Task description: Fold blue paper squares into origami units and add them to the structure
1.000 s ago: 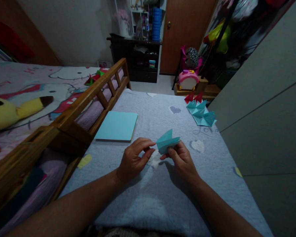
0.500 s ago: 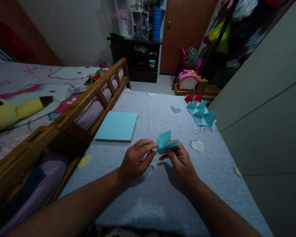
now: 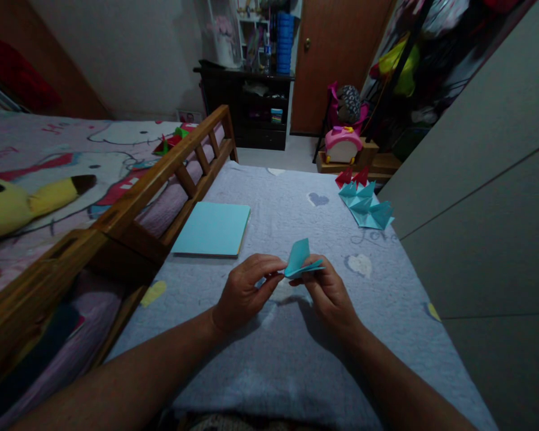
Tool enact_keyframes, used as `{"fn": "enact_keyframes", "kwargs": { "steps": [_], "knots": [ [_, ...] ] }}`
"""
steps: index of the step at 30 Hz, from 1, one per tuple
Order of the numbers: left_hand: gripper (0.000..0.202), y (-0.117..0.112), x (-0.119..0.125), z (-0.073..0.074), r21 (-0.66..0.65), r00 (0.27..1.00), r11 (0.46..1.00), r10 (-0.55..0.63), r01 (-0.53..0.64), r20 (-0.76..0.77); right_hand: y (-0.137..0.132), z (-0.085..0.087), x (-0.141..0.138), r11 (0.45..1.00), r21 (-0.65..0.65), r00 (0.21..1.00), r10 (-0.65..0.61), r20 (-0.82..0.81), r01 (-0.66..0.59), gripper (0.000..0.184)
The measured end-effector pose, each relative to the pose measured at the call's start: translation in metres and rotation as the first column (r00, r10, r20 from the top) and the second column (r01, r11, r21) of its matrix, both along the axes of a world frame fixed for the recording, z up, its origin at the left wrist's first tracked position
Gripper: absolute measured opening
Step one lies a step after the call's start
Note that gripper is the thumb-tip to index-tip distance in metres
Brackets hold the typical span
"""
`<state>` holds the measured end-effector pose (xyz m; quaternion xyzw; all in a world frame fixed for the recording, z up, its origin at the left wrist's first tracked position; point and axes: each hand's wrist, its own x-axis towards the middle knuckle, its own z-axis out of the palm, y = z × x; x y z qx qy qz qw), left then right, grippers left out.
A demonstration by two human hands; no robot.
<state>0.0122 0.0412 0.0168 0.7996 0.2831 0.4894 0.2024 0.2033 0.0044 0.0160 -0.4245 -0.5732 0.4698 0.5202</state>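
Note:
Between my hands, above the bed cover, is a small piece of folded turquoise paper (image 3: 299,257) with one flap standing up. My left hand (image 3: 251,287) pinches its left corner between thumb and fingers. Around its right side my right hand (image 3: 330,293) is closed, thumb on the near side and fingers partly hidden behind the paper. To the left lies a stack of turquoise paper sheets (image 3: 213,229). Folded turquoise paper shapes (image 3: 366,205) sit at the far right of the cover, with red folded paper (image 3: 351,177) just behind them.
A wooden bed rail (image 3: 161,179) borders the left side, beyond which a second bed holds a yellow plush toy (image 3: 27,203). On the right stands a pale cabinet (image 3: 489,227). A dark shelf unit (image 3: 247,111) and a pink toy case (image 3: 342,145) are at the back.
My left fingertips have closed onto the folded paper's left corner. The paper has tipped and looks flatter at its lower edge. My right hand has hardly moved.

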Motion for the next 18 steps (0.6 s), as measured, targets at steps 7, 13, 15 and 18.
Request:
{"fn": "enact_keyframes", "kwargs": {
  "steps": [7, 13, 15, 18],
  "knots": [
    [0.021, -0.0002, -0.001, -0.0021, 0.127, 0.997, 0.992, 0.027, -0.018, -0.068, -0.0008, -0.0024, 0.0017, 1.0, 0.017, 0.997, -0.012, 0.079, 0.011, 0.008],
    [0.024, -0.0006, -0.0004, -0.0027, 0.12, 0.993, 0.993, 0.018, -0.004, -0.114, -0.0012, -0.002, 0.0011, 0.999, 0.049, 0.993, -0.011, 0.121, 0.005, 0.007],
    [0.025, -0.0006, -0.0002, -0.0015, 0.08, 0.995, 0.997, 0.004, 0.004, -0.102, -0.0017, -0.0018, 0.0014, 0.999, 0.044, 0.992, -0.009, 0.128, 0.003, 0.007],
    [0.027, -0.0008, -0.0013, -0.0005, 0.015, 0.997, 0.999, -0.035, 0.036, -0.068, -0.0021, -0.0021, 0.0023, 0.999, 0.047, 0.988, -0.005, 0.152, -0.002, 0.007]
  ]
}}
